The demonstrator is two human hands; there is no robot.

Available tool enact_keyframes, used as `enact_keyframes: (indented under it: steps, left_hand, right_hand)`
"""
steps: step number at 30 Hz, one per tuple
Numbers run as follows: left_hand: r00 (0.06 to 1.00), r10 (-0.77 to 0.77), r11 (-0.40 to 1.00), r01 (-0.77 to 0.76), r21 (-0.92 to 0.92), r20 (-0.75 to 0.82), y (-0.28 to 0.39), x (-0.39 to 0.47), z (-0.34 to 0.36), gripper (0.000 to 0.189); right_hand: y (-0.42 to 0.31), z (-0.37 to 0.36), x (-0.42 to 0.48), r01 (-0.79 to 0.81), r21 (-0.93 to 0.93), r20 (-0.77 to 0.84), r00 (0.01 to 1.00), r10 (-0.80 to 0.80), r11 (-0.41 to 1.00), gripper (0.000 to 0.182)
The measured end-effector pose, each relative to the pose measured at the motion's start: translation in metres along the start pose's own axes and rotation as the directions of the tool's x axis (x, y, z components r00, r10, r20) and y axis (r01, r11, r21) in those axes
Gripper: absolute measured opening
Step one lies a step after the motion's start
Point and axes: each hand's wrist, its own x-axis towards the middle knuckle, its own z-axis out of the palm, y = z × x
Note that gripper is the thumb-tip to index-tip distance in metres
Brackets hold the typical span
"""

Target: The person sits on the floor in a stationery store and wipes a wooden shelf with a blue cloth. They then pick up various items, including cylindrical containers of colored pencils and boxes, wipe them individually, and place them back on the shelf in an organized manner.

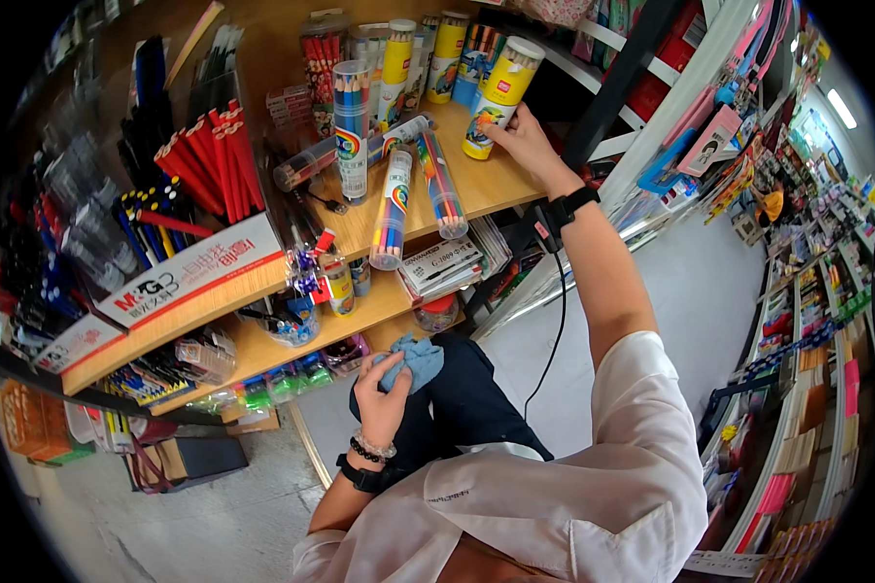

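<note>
My right hand (519,149) grips the lower part of a yellow-and-white tube of pencils (506,87) with a bird picture and a white lid. The tube leans slightly at the right end of the wooden shelf (474,175); whether its base touches the wood I cannot tell. Down by my knees, my left hand (384,397) holds a crumpled blue cloth (419,362). On the shelf a clear tube of colored pencils (351,131) stands upright. Two more clear tubes, one with a rainbow label (392,211) and one beside it (441,186), lie with their ends at the front edge.
Red pens (222,164) fill a display box (189,270) at left. Two yellow tubes (397,73) stand at the back. Below, a lower shelf (368,295) carries a stack of flat boxes (441,266). A black cable (558,321) hangs from my right wrist. Dark metal shelf post (612,87) at right.
</note>
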Motion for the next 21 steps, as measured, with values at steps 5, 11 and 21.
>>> enact_keyframes:
  steps: [5, 11, 21]
  left_hand:
    - [1.0, -0.026, 1.0, 0.026, -0.001, -0.006, -0.017, 0.003, -0.007, 0.022]
    - [0.997, -0.072, 0.996, 0.073, -0.044, 0.018, -0.022, 0.003, -0.002, 0.021]
    - [0.991, -0.125, 0.99, 0.128, -0.063, 0.047, -0.029, -0.002, -0.012, 0.022]
  right_hand:
    - [0.01, 0.0, 0.018, -0.153, 0.038, 0.07, 0.986, 0.151, 0.987, 0.054]
    - [0.022, -0.006, 0.022, -0.037, -0.125, 0.086, 0.995, 0.048, 0.991, 0.058]
    - [-0.043, -0.012, 0.018, -0.313, -0.724, -0.047, 0.912, 0.408, 0.615, 0.093]
